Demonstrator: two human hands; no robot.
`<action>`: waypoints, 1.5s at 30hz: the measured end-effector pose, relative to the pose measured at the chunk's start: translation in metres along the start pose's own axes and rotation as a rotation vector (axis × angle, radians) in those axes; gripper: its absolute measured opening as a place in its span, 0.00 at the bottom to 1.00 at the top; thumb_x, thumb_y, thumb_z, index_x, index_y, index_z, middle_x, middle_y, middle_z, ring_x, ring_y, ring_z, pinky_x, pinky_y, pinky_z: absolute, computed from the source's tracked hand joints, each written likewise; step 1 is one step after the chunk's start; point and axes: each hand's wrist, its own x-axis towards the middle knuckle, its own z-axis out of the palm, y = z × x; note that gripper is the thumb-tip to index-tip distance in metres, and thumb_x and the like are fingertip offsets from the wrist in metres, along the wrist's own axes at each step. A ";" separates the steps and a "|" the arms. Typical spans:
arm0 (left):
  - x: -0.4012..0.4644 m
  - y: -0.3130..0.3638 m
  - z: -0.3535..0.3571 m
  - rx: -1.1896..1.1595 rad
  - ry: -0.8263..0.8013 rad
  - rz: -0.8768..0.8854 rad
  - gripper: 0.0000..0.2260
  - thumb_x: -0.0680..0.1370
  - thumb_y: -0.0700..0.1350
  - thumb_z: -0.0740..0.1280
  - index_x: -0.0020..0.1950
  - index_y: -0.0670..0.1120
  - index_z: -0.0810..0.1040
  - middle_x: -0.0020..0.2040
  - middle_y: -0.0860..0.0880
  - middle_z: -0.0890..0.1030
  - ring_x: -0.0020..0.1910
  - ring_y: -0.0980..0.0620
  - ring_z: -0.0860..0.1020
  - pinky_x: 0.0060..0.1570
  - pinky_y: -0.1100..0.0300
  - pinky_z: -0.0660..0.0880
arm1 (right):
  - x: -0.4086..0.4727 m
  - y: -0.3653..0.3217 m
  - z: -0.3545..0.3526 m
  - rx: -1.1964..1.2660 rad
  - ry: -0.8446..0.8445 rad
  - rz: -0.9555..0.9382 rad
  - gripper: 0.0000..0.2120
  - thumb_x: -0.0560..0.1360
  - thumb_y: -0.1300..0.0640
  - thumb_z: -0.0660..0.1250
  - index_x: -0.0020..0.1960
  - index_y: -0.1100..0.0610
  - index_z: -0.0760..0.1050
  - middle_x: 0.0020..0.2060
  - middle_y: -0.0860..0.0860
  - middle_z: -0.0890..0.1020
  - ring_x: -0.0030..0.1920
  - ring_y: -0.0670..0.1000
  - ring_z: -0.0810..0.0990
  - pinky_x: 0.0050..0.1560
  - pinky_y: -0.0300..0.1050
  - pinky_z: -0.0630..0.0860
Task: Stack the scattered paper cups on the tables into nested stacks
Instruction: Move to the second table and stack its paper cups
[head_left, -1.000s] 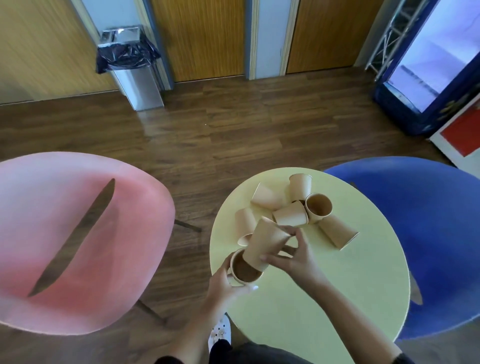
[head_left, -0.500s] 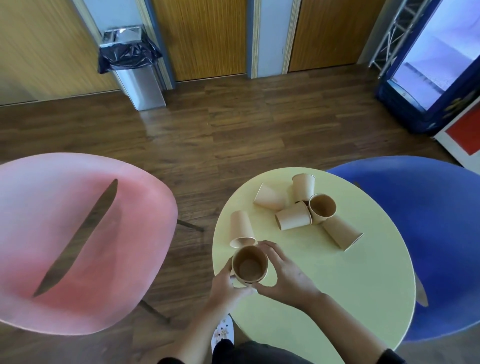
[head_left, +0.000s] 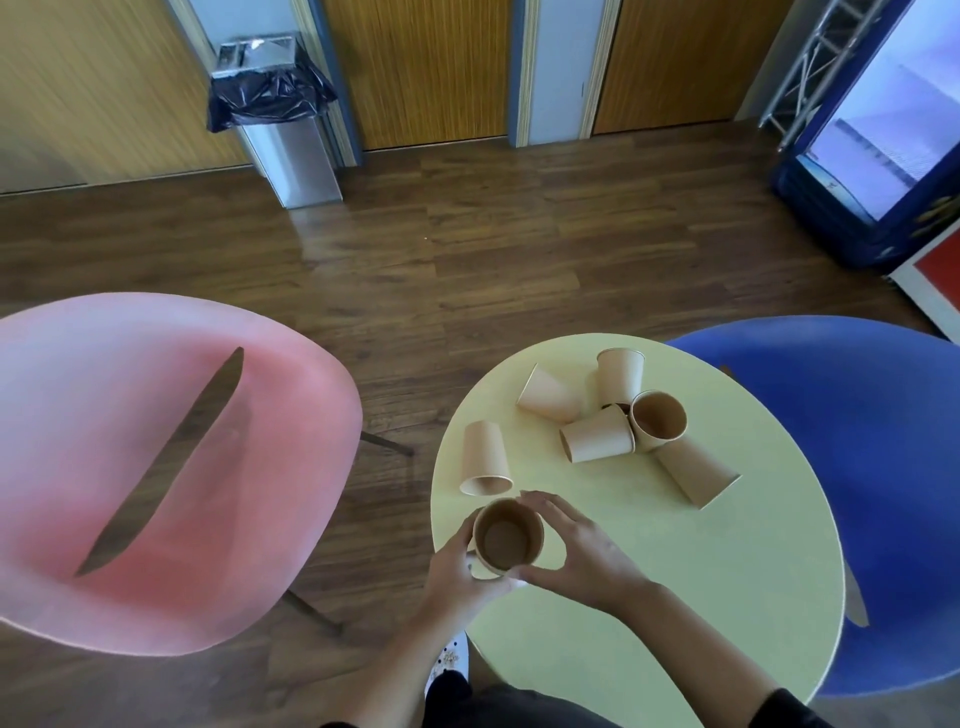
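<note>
A nested stack of brown paper cups (head_left: 506, 538) stands upright at the near left edge of the round yellow table (head_left: 675, 571). My left hand (head_left: 457, 574) grips the stack from the left and below. My right hand (head_left: 576, 553) curls round it from the right. Just beyond the stack a single cup (head_left: 485, 457) lies on its side, mouth toward me. Farther back, several cups cluster together: one upright with its mouth up (head_left: 657, 421), one upside down (head_left: 619, 371), and three on their sides (head_left: 597, 441) (head_left: 549, 397) (head_left: 696, 475).
A pink chair (head_left: 156, 457) stands left of the table and a blue chair (head_left: 857, 467) right of it. A steel bin with a black bag (head_left: 283, 119) is by the far wall. A blue fridge (head_left: 878, 140) stands at the far right on the wooden floor.
My right hand pushed the tilted cup down into the cup held by my left hand. Both hands now hold the nested stack, and the lying cup behind it is uncovered.
</note>
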 end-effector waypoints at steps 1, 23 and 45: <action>0.000 0.000 0.000 0.005 -0.002 0.006 0.31 0.61 0.47 0.81 0.60 0.61 0.74 0.52 0.60 0.83 0.51 0.65 0.80 0.47 0.74 0.74 | 0.002 0.000 -0.003 -0.002 -0.006 -0.001 0.35 0.68 0.38 0.71 0.70 0.43 0.63 0.67 0.34 0.64 0.66 0.33 0.63 0.63 0.25 0.58; 0.015 -0.002 -0.028 -0.008 0.088 -0.036 0.35 0.60 0.46 0.82 0.61 0.66 0.73 0.51 0.69 0.81 0.52 0.68 0.78 0.54 0.69 0.75 | 0.131 0.009 -0.020 -1.086 -0.378 -0.157 0.45 0.74 0.68 0.60 0.75 0.41 0.35 0.76 0.52 0.35 0.76 0.56 0.40 0.71 0.61 0.54; 0.009 0.003 -0.026 -0.020 0.107 -0.075 0.34 0.60 0.44 0.83 0.57 0.67 0.71 0.52 0.67 0.79 0.47 0.77 0.76 0.47 0.78 0.73 | 0.113 0.013 -0.032 -0.678 0.096 -0.159 0.40 0.63 0.47 0.76 0.70 0.57 0.66 0.71 0.51 0.67 0.72 0.51 0.64 0.73 0.58 0.54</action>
